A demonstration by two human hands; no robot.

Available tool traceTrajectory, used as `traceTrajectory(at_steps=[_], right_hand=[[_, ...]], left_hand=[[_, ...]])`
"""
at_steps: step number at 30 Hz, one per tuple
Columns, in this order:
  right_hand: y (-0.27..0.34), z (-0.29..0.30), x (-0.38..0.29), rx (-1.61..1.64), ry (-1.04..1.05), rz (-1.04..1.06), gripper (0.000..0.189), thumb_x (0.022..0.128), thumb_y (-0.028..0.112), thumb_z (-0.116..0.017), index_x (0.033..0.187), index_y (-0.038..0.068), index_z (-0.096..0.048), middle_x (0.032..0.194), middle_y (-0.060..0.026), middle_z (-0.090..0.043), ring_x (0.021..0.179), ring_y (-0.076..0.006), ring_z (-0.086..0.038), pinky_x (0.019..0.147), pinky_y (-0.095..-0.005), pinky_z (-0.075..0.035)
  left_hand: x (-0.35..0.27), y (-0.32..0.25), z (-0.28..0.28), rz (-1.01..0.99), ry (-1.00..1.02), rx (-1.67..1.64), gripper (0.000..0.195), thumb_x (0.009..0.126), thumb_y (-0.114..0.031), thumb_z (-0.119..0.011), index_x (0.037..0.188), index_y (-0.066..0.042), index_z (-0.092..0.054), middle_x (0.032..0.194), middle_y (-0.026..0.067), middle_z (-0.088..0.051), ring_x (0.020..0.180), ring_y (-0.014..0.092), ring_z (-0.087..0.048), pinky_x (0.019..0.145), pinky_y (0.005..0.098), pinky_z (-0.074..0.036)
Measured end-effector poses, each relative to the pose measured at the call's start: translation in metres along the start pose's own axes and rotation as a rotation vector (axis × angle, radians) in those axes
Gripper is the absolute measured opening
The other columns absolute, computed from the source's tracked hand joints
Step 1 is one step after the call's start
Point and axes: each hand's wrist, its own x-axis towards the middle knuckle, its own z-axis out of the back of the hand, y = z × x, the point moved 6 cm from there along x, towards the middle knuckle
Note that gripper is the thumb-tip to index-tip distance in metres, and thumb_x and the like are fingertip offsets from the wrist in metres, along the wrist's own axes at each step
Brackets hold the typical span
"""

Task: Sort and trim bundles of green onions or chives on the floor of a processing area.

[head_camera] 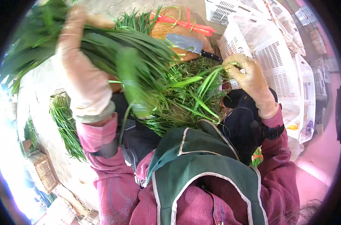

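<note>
My left hand (70, 42), in a pale glove, grips a large bundle of long flat green leaves (125, 47) that look like garlic chives. The bundle is held up at the left and partly blurred. At the right, my gloved right hand (244, 69) pinches a few loose leaves (211, 80) by one end; they hang towards the middle. Below both hands lies a heap of loose leaves and trimmings (193, 101). A cleaver (185, 42) with a black handle rests on a wooden board (162, 33), its handle end close to my right hand.
Red plastic ties (193, 26) and more cut greens (136, 24) lie at the board's far side. White slatted plastic crates (274, 56) stand on the right. Another bundle of greens (66, 126) lies on the floor at left, near a brown crate (41, 171).
</note>
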Motion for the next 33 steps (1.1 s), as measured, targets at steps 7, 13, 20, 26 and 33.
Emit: traceTrajectory(at_steps=[7,13,20,26,33], right_hand=[[0.019,-0.004,0.012,0.069,0.151,0.268,0.013,0.09,0.005,-0.058,0.101,0.0,-0.063,0.094,-0.01,-0.067,0.083,-0.0168,-0.066,0.074,-0.0281,-0.051],[0.024,0.002,0.032,0.297,-0.021,0.231,0.018,0.092,0.008,-0.059,0.109,0.003,-0.059,0.093,-0.0044,-0.066,0.076,-0.0106,-0.062,0.068,-0.0241,-0.051],[0.057,-0.016,0.061,0.251,-0.011,0.248,0.018,0.085,0.01,-0.068,0.101,0.002,-0.065,0.088,-0.0052,-0.068,0.075,-0.011,-0.061,0.069,-0.0254,-0.05],[0.068,-0.026,0.074,0.499,0.072,0.202,0.027,0.088,0.013,-0.065,0.113,0.006,-0.061,0.093,-0.0012,-0.068,0.055,-0.0039,-0.049,0.05,-0.0168,-0.039],[0.073,-0.025,0.071,0.575,0.081,0.271,0.017,0.093,0.007,-0.057,0.106,-0.003,-0.059,0.081,-0.0087,-0.065,0.053,-0.0084,-0.056,0.043,-0.0188,-0.046]], left_hand=[[-0.01,0.028,-0.042,0.183,0.238,-0.113,0.025,0.092,-0.026,-0.061,0.084,-0.002,-0.06,0.078,0.0077,-0.06,0.074,0.019,-0.06,0.071,0.0333,-0.049],[-0.026,0.047,-0.054,0.305,0.325,0.075,0.027,0.093,-0.028,-0.058,0.089,-0.002,-0.063,0.073,0.0043,-0.058,0.07,0.013,-0.058,0.065,0.0265,-0.048],[-0.036,0.075,-0.063,0.284,0.465,0.12,0.022,0.088,-0.016,-0.065,0.104,-0.002,-0.065,0.093,0.0086,-0.07,0.074,0.01,-0.059,0.068,0.0239,-0.049],[-0.044,0.092,-0.051,0.384,0.384,-0.023,0.026,0.083,-0.011,-0.068,0.106,0.0,-0.065,0.092,0.0093,-0.07,0.079,0.014,-0.062,0.072,0.0261,-0.048],[-0.059,0.093,-0.042,0.438,0.494,0.13,0.016,0.084,-0.012,-0.066,0.093,0.002,-0.069,0.082,0.007,-0.069,0.068,0.011,-0.059,0.062,0.022,-0.045]])
